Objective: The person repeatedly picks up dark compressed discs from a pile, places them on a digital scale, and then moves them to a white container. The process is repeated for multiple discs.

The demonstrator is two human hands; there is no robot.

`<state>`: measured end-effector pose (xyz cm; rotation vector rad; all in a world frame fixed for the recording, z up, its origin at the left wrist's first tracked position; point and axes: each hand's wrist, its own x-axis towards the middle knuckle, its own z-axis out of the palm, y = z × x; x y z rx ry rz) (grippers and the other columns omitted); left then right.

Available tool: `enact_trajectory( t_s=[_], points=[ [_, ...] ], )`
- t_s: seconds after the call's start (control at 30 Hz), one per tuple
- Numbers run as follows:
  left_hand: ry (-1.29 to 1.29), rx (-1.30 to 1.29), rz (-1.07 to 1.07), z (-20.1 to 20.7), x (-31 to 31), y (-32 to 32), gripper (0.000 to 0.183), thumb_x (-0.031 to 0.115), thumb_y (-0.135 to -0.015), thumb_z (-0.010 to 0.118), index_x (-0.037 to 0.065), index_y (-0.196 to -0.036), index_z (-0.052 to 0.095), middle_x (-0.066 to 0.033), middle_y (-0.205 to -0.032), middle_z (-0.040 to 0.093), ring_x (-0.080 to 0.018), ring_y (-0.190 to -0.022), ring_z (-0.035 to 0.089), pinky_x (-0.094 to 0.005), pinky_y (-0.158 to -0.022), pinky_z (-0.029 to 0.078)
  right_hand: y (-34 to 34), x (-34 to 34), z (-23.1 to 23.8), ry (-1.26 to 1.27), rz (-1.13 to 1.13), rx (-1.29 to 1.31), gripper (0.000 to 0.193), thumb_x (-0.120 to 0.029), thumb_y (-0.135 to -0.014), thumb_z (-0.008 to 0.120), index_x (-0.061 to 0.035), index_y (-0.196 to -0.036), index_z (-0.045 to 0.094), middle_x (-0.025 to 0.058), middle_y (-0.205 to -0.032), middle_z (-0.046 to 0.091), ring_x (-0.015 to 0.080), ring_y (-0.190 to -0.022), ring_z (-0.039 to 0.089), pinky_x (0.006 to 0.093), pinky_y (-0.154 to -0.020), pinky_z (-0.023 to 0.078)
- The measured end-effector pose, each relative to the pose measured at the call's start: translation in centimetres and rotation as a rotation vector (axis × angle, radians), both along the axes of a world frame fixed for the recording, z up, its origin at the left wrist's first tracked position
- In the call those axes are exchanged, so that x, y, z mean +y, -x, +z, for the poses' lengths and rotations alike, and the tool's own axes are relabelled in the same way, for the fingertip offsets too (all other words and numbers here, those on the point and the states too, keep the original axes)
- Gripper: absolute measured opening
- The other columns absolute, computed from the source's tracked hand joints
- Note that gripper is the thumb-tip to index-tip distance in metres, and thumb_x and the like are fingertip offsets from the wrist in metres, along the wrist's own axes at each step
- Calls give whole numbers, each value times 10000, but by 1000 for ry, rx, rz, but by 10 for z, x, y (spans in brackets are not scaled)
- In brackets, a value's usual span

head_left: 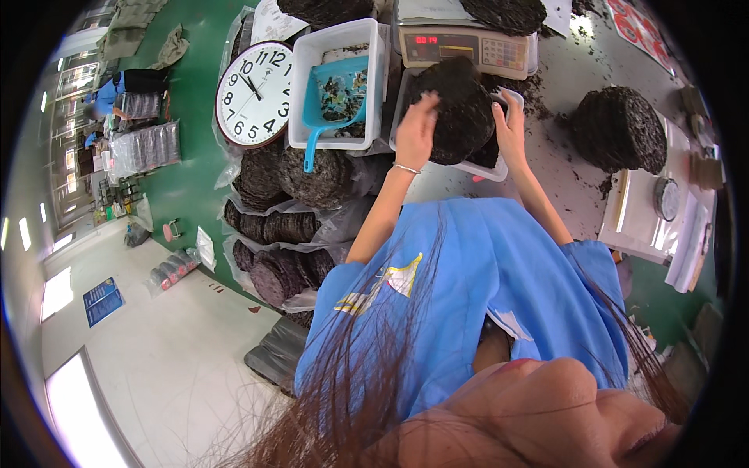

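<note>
A dark, crinkled cake of what looks like dried seaweed (459, 109) stands tilted in a white plastic tray (493, 170) in front of me. My left hand (419, 131) is at the cake's left side, fingers stretched out and smeared slightly at the tips. My right hand (511, 134) is at the tray's right edge, its thumb and fingers on either side of the rim. Just beyond the tray stands a beige digital scale (464, 51) with a lit red display. The cake hides much of the tray's inside.
To the left, a white bin (374, 86) holds a blue dustpan (316, 109) and scraps, beside a round wall clock (253, 93). Bagged dark cakes (292, 269) are piled below. At right stand another seaweed stack (620, 130) and a round metal object (667, 199). Dark crumbs litter the table (562, 179).
</note>
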<state>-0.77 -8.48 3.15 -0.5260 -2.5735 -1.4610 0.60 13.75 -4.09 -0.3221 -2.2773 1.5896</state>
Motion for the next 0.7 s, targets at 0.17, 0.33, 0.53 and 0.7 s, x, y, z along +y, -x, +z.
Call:
enact_trajectory(
  t_s=[0.17,0.33,0.53,0.7],
  points=[
    [-1055,-496,322,59,-20,1,497,405,-1086,428,56,-1439,453,-67,-1339,582,-211,-1155,603,-391,-978,508,-6,-27,112,-219,304,317,638,-202,-817,800,-58,-1380,537,93,-1415,563,327,-1364,452,440,-1125,344],
    [-1253,-656,119,77,-14,-10,513,444,-1080,410,102,-1461,421,-78,-1387,555,-220,-1228,567,-399,-1021,502,2,-53,147,-539,528,421,501,-282,-806,787,-117,-1259,653,79,-1335,604,301,-1366,466,487,-1155,315],
    [-1008,-514,33,62,-12,-24,585,57,-954,666,80,-1468,388,-79,-1340,548,-196,-1202,559,-333,-1044,477,0,-66,135,-292,549,331,325,-177,-874,721,-82,-1184,705,104,-1254,662,306,-1225,594,461,-1077,427],
    [-945,-454,33,77,4,-27,573,-67,-888,676,25,-1402,440,-85,-1338,557,-184,-1202,558,-330,-1051,467,-1,-74,127,79,461,297,238,-17,-913,638,-17,-1145,687,153,-1079,704,313,-928,704,332,-810,553]
  ],
)
